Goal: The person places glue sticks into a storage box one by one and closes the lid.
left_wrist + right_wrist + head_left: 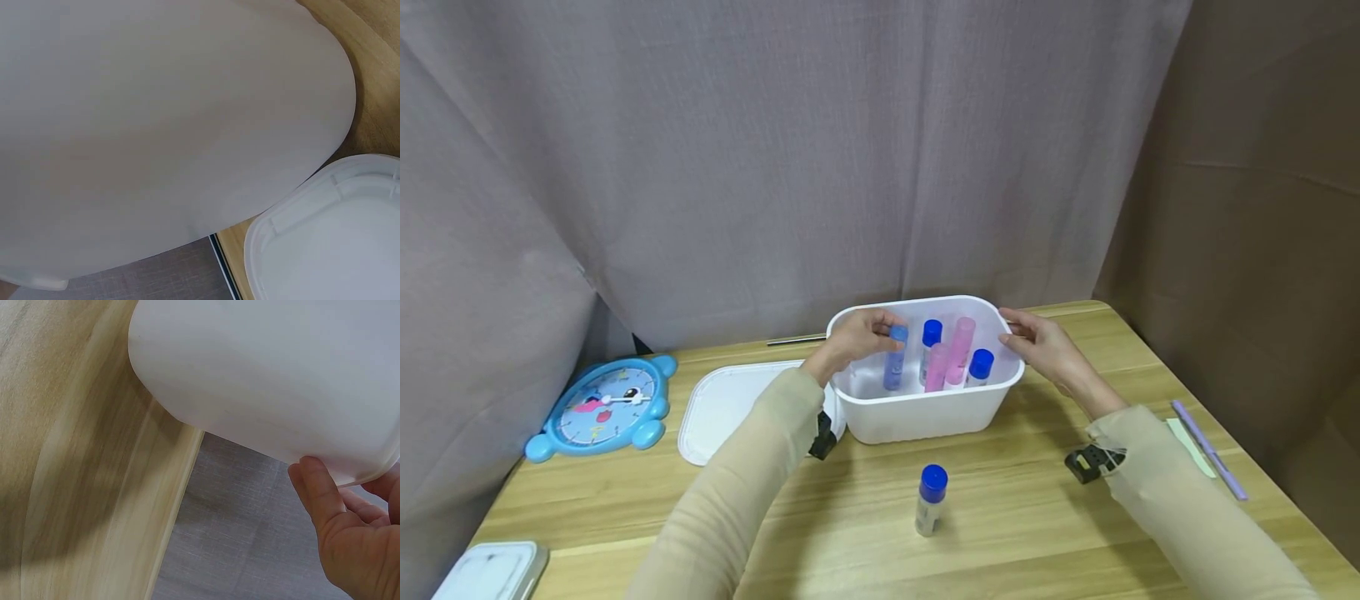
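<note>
A white plastic bin [925,410] stands in the middle of the wooden table. Upright inside it are a blue tube [894,367], two pink tubes [958,350] and two blue-capped bottles [979,365]. My left hand [861,333] reaches over the bin's left rim and pinches the top of the blue tube. My right hand [1036,340] grips the bin's right rim; in the right wrist view the thumb of this hand [347,531] presses the bin's outer wall [269,375]. The left wrist view shows only the bin's wall [156,125], not the hand.
Another blue-capped bottle [931,498] stands alone in front of the bin. The bin's white lid [730,404] [337,244] lies to the left, with a blue toy clock [604,406] beyond it. A purple pen [1210,450] lies at right; a grey curtain hangs behind.
</note>
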